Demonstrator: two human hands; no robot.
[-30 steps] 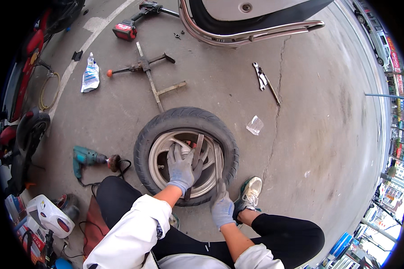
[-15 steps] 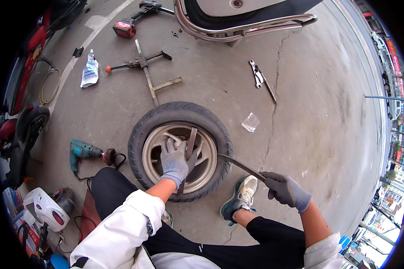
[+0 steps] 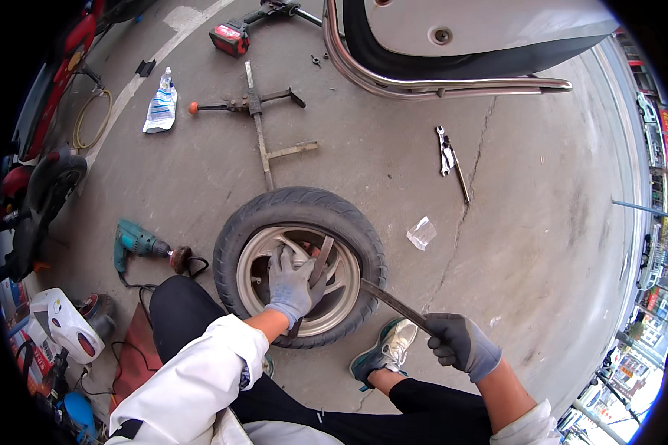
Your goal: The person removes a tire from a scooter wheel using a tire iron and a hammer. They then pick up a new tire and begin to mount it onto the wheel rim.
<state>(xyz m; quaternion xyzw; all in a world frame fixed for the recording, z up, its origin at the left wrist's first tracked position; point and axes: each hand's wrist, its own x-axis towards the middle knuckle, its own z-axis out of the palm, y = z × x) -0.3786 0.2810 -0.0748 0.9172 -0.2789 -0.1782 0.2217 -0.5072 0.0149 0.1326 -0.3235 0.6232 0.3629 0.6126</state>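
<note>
A scooter wheel with a black tire and a pale alloy rim lies flat on the ground between my feet. My gloved left hand rests over the hub and spokes. A flat tire lever passes under that palm, between fingers and thumb, and its lower end comes out over the near side of the tire. To the right, my gloved right hand is wrapped round the end of a second tire lever. That lever's far tip is at the tire's right inner edge, where the bead meets the rim.
Beyond the wheel lies a T-shaped metal tool. A green drill is at the left, a cordless tool with red battery farther off. Wrenches and a plastic bag lie right; a chrome-railed scooter part stands far.
My right hand has drawn nearer and slightly left, so its lever slants more steeply toward me. My left hand stays on the hub and lever. The whole view has shifted somewhat.
</note>
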